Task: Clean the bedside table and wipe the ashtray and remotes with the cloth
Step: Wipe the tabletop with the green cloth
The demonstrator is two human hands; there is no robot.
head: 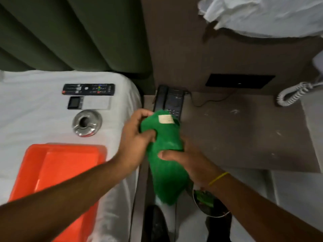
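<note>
Both hands hold a green cloth (165, 154) with a pale label, above the gap between the bed and the brown bedside table (244, 133). My left hand (135, 137) grips its upper part, my right hand (188, 161) pinches its middle. On the white bed lie a black remote (88, 89), a white remote with a dark screen (89, 102) and a round metal ashtray (86, 122). The table top shows pale specks and smears.
An orange plastic tray (57, 173) sits on the bed near me. A black telephone (169, 101) stands at the table's back left corner, partly behind the cloth. A coiled white cord (291, 95) hangs at the right. A green padded headboard (70, 35) rises behind the bed.
</note>
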